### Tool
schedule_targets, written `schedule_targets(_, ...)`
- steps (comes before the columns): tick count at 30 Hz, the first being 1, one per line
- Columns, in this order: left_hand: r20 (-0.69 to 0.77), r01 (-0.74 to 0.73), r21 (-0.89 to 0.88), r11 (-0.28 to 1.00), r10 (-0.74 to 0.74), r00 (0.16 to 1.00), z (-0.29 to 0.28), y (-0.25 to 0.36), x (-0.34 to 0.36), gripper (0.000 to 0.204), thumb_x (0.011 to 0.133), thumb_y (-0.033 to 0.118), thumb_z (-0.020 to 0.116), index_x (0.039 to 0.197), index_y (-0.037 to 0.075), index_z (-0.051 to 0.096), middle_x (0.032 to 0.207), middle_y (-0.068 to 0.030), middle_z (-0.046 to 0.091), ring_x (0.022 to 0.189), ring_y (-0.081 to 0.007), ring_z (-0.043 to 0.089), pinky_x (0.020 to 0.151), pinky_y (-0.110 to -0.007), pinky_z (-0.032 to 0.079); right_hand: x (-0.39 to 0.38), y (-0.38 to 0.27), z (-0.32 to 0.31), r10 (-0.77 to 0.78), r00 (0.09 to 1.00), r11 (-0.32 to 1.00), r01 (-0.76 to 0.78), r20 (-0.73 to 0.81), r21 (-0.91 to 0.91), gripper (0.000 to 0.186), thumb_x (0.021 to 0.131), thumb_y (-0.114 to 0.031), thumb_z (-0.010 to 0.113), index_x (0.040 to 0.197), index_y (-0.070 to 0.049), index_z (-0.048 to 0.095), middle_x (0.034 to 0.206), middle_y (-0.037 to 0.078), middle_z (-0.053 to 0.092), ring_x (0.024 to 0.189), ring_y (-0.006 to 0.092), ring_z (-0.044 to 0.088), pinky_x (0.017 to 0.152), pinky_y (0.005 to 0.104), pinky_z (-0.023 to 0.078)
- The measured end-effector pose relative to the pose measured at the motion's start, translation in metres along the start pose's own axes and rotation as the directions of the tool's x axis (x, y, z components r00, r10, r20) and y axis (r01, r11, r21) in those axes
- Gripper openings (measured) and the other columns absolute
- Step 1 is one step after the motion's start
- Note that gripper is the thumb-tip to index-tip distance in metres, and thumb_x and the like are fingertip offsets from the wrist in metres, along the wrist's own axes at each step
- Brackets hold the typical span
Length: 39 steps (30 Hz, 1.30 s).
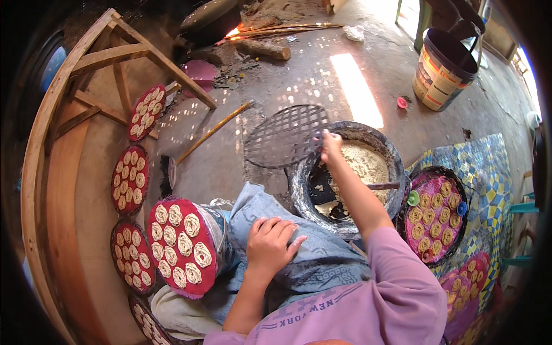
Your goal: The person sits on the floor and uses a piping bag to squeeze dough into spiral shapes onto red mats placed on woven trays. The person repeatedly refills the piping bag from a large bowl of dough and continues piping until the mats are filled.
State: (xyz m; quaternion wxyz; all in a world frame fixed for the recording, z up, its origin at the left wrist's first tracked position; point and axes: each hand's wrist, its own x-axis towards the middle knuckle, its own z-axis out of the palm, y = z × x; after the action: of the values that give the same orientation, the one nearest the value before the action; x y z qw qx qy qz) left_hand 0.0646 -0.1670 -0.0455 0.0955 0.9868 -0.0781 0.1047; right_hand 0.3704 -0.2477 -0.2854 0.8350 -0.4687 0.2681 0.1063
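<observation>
Labelled bucket [441,72] upper right on floor — cream, orange and dark bands.

1. We see a dark woven mat [287,135] with an open lattice pattern, pinched by the right hand [330,146].
2. The round basin [299,190] is black-grey, holding pale cream dough [365,164].
3. The red round tray [181,247] carries cream spiral coils in rows; three smaller red trays [131,179] beside it show the same pattern.
4. A magenta tray [437,215] bears tan spirals.
5. The floor cloth [489,172] is a blue, yellow and white mosaic.
6. Our sleeve [402,287] is lilac; the lap cloth [322,259] under the left hand [270,244] is grey-blue with a faint print.
7. The bucket [443,72] is cream with orange bands.
</observation>
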Motion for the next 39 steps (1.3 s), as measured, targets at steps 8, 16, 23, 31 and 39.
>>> schedule_targets(8,0.047,0.048,0.041,0.998,-0.050,0.998,0.002,0.000,-0.001,0.023,0.079,0.035,0.068,0.090,0.015,0.069,0.099,0.0011,0.069,0.102,-0.0220,0.061,0.100,-0.043,0.036,-0.015,-0.028,-0.036,-0.268,0.959,0.941,0.281,0.094,-0.187,0.026,0.088,-0.027,0.068,0.091,-0.002,0.062,0.074,0.008,0.063,0.068,0.0169,0.062,0.058,0.0318,0.050)
schedule_targets(16,0.088,-0.031,0.079,0.996,0.024,0.996,0.010,0.006,0.015,0.027,0.080,0.037,0.067,0.090,0.012,0.067,0.098,0.0004,0.068,0.099,-0.0226,0.060,0.098,-0.043,0.037,-0.052,-0.132,-0.357,-0.810,0.562,0.254,0.084,-0.165,-0.964,0.040,0.079,-0.017,0.072,0.113,-0.002,0.057,0.110,0.020,0.061,0.102,0.0321,0.059,0.090,0.0415,0.047)
schedule_targets(23,0.139,-0.087,0.092,0.992,0.074,0.988,0.016,0.025,0.033,0.028,0.082,0.038,0.065,0.090,0.012,0.067,0.098,-0.0004,0.068,0.099,-0.0234,0.060,0.098,-0.043,0.036,-0.056,-0.095,-0.457,-0.657,0.641,-0.160,0.395,0.396,-0.905,0.053,0.069,-0.022,0.080,0.115,-0.012,0.057,0.107,0.020,0.058,0.102,0.0372,0.056,0.085,0.0458,0.047)
schedule_targets(31,0.182,-0.051,0.136,0.989,0.025,0.983,0.018,0.032,0.036,0.027,0.084,0.037,0.063,0.091,0.011,0.066,0.099,-0.0018,0.067,0.100,-0.0249,0.059,0.099,-0.045,0.035,-0.052,-0.204,-0.593,-0.702,0.525,0.227,-0.476,-0.481,-0.850,0.059,0.076,-0.035,0.078,0.126,-0.018,0.051,0.124,0.015,0.051,0.109,0.0376,0.056,0.091,0.0466,0.047)
schedule_targets(39,0.201,-0.035,0.151,0.988,0.004,0.980,0.016,0.038,0.037,0.026,0.084,0.034,0.063,0.093,0.009,0.066,0.101,-0.0026,0.067,0.102,-0.0261,0.058,0.101,-0.045,0.034,-0.108,-0.202,-0.579,-0.550,0.769,0.156,-0.289,-0.326,-0.944,0.059,0.073,-0.020,0.076,0.126,-0.010,0.053,0.120,0.023,0.056,0.114,0.0394,0.054,0.093,0.0452,0.047)
